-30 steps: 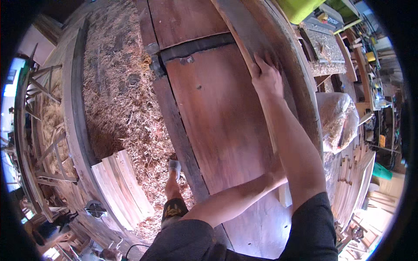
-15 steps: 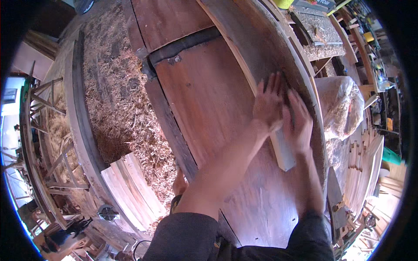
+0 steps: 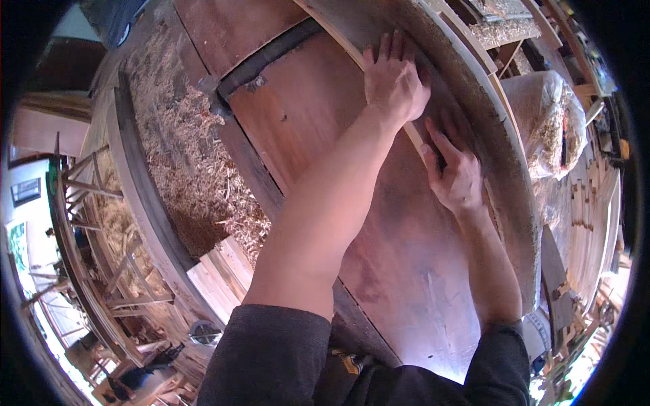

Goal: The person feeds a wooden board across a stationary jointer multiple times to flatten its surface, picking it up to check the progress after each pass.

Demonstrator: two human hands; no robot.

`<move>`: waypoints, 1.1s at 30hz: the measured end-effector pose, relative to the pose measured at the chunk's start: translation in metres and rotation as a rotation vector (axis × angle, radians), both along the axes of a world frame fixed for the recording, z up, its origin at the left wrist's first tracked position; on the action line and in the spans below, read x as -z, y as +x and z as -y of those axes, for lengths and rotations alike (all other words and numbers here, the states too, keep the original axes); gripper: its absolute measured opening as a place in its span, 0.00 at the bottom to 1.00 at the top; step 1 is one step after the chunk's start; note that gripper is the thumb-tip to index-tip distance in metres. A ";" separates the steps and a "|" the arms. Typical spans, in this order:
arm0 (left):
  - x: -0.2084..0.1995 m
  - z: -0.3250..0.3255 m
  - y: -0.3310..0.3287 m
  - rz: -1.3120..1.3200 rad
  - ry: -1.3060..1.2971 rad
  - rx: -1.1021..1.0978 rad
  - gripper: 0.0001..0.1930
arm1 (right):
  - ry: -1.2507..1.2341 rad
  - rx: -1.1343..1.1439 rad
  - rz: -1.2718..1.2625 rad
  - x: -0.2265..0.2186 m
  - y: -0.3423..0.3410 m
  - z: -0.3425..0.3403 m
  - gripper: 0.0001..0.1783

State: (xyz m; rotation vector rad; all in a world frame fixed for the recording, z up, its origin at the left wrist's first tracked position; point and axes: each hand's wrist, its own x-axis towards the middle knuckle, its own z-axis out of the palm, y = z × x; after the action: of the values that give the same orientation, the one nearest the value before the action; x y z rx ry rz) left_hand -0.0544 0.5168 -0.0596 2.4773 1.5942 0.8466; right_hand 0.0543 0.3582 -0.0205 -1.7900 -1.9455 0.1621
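Observation:
My left hand (image 3: pixel 396 84) lies with its fingers stretched out over a long brown plank (image 3: pixel 352 24). The plank has a pale narrow edge. Nearer to me, my right hand (image 3: pixel 459 177) has its thumb and fingers apart beside the plank's near part; its fingertips look to rest on the dark wood there. The plank's near end is partly hidden by my hands. Beneath it spreads a wide reddish-brown wooden surface (image 3: pixel 399 250) of broad boards, with a dark strip (image 3: pixel 271 57) across its far part.
A raised, curved-looking wooden rim (image 3: pixel 521 223) runs along the right. Left of the boards, wood shavings (image 3: pixel 196 176) cover the floor, with pale boards (image 3: pixel 220 274) among them. A clear plastic bag (image 3: pixel 548 122) of shavings and stacked timber (image 3: pixel 596 216) stand at the right.
My left hand has moved farther away along the plank, and the plank's near end is no longer plainly visible. The right hand's fingers have spread. The whole view has shifted slightly.

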 end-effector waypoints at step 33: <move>-0.013 -0.153 -0.071 -0.085 -0.174 0.079 0.37 | -0.042 0.084 0.069 0.019 -0.062 -0.158 0.24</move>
State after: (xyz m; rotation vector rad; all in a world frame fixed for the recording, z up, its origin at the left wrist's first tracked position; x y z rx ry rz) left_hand -0.1253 0.6702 -0.0469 2.4640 1.5121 0.5738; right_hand -0.0082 0.5166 -0.0397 -1.9247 -1.9232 0.1150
